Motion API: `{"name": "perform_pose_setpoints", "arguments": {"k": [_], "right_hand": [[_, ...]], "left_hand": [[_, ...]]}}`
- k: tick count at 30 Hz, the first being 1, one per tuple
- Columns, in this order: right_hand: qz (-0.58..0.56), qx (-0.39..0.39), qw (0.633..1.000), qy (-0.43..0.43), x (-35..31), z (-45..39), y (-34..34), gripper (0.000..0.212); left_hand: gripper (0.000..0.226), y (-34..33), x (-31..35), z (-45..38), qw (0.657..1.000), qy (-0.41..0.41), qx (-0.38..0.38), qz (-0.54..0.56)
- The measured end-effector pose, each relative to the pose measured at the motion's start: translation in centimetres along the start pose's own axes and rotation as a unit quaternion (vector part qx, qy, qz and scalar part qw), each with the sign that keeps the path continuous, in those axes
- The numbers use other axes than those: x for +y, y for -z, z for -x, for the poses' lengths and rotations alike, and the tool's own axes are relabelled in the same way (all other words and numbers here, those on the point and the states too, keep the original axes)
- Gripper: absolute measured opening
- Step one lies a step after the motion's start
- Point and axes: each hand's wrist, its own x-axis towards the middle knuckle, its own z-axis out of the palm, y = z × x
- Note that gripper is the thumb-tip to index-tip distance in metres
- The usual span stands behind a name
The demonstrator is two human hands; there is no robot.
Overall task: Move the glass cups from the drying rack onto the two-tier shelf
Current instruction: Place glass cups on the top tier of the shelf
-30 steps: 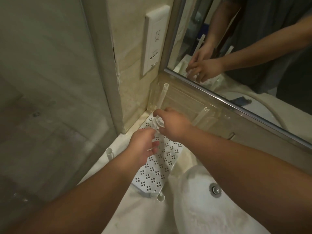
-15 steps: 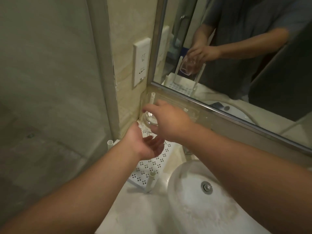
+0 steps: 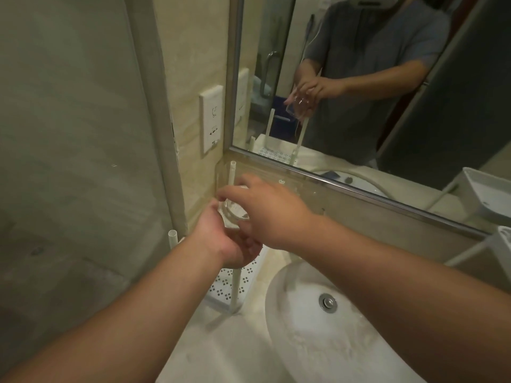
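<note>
A clear glass cup (image 3: 233,212) is lifted above the white drying rack (image 3: 231,283), a perforated tray with upright white pegs, in the counter's left corner. My right hand (image 3: 272,214) grips the cup from above and the right, fingers curled round its rim. My left hand (image 3: 226,241) is cupped under and beside the cup, palm up, fingers loosely bent; whether it touches the glass is unclear. The white two-tier shelf (image 3: 495,244) shows at the right edge, mostly out of frame.
A white sink basin (image 3: 318,335) with a metal drain sits below my right forearm. A mirror (image 3: 359,78) spans the back wall and reflects a person holding the cup. A wall socket (image 3: 211,120) and a glass shower panel (image 3: 77,161) stand at the left.
The cup came up off the rack's peg in my right hand. My left hand let go of it and turned palm up beneath it. My view rose, showing more mirror.
</note>
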Motion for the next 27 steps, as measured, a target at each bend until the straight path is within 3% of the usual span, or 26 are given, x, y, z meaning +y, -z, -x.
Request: {"name": "perform_pose_setpoints", "arguments": {"k": [8,18,24,27], "right_hand": [[-0.035,0.039,0.999,-0.007,0.7,2.0,0.2,0.050],[-0.078,0.120,0.988,-0.060,0.7,2.4,0.5,0.068],[-0.139,0.174,0.969,-0.107,1.1,3.3,0.6,0.072],[-0.197,0.198,0.951,-0.134,1.3,3.9,0.5,0.075]], "left_hand": [[0.066,-0.2,0.0,0.1,0.998,-0.028,-0.051,0.025],[0.067,-1.7,0.7,1.4,0.986,-0.147,-0.060,-0.040],[0.061,-2.8,0.4,1.9,0.960,-0.253,-0.066,-0.099],[0.057,-3.2,-0.4,2.3,0.931,-0.321,-0.071,-0.159]]}}
